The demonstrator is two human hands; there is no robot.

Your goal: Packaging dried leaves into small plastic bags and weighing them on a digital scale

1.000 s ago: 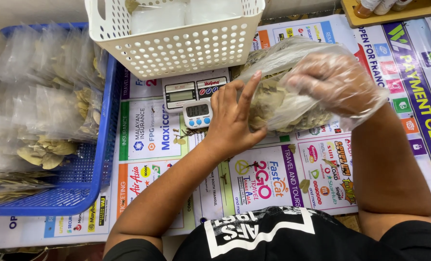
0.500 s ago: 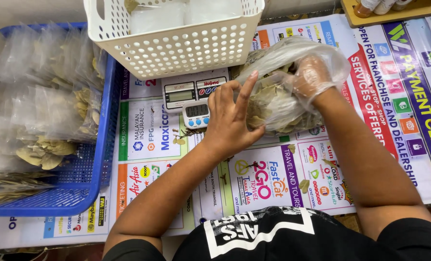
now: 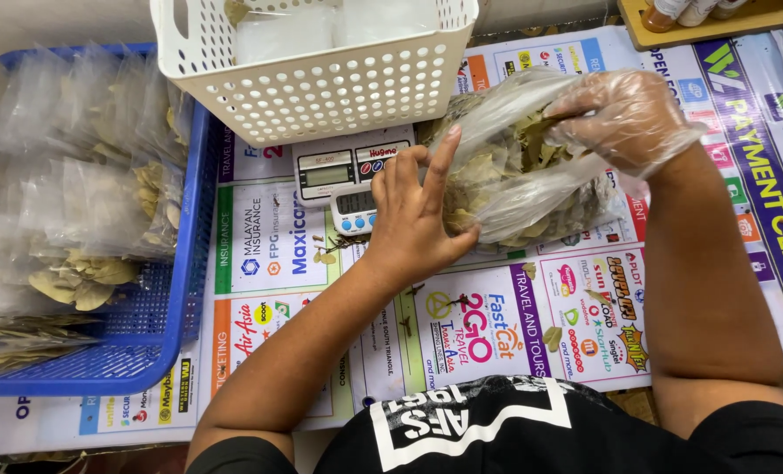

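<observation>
A large clear plastic bag of dried leaves [image 3: 532, 180] lies on the printed table cover. My bare left hand [image 3: 418, 215] holds the bag's left side, fingers spread upward along it. My right hand [image 3: 624, 114], in a thin clear plastic glove, pinches leaves at the bag's open mouth on the upper right. Two small digital scales [image 3: 347, 180] sit just left of the bag, under the white basket.
A white perforated basket [image 3: 321, 79] with clear bags stands at the top centre. A blue basket [image 3: 159, 298] at left holds several small packed bags of leaves. Loose leaves [image 3: 551, 335] lie on the printed cover [image 3: 277, 254]. A wooden tray [image 3: 716, 17] sits at the top right.
My gloved right hand went deep into the bag, then rose to its mouth with leaves in its fingers. My left hand stays on the bag's side.
</observation>
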